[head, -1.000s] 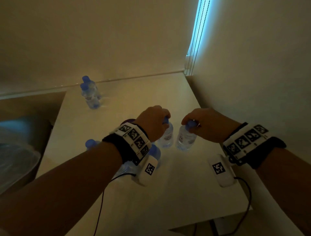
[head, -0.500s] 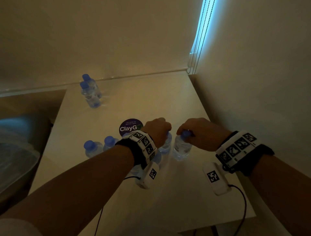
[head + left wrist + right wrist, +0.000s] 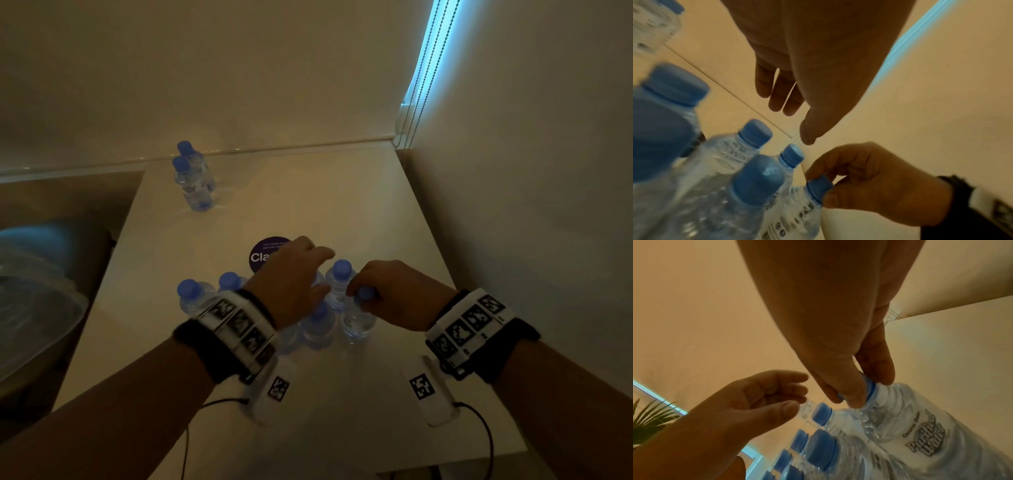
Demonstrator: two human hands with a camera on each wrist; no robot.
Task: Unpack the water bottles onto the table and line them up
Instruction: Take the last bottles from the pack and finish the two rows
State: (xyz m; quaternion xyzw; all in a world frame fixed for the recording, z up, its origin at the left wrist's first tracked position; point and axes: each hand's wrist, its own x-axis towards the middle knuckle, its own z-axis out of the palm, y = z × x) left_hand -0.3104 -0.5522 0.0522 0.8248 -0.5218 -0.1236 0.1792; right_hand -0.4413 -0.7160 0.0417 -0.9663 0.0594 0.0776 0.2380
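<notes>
Small clear water bottles with blue caps stand on the white table (image 3: 342, 205). A cluster of several bottles (image 3: 318, 323) is at the front, in front of my hands. My right hand (image 3: 359, 294) pinches the cap of the rightmost bottle (image 3: 358, 320), which stands upright on the table; the right wrist view shows thumb and fingers round that cap (image 3: 869, 389). My left hand (image 3: 308, 270) hovers over the cluster with fingers relaxed and holds nothing, as the left wrist view confirms (image 3: 789, 97). A free bottle (image 3: 339, 281) stands between my hands. Two more bottles (image 3: 191, 181) stand at the far left.
A round purple sticker (image 3: 265, 255) lies on the table beyond my left hand. Crumpled clear plastic wrap (image 3: 34, 291) sits off the table's left side. Walls close the table in at the back and right, with a blind cord (image 3: 421, 68) in the corner.
My left hand has let go of its bottle and its fingers have straightened. Both hands came closer to me, and the two bottles now stand beside the front cluster.
</notes>
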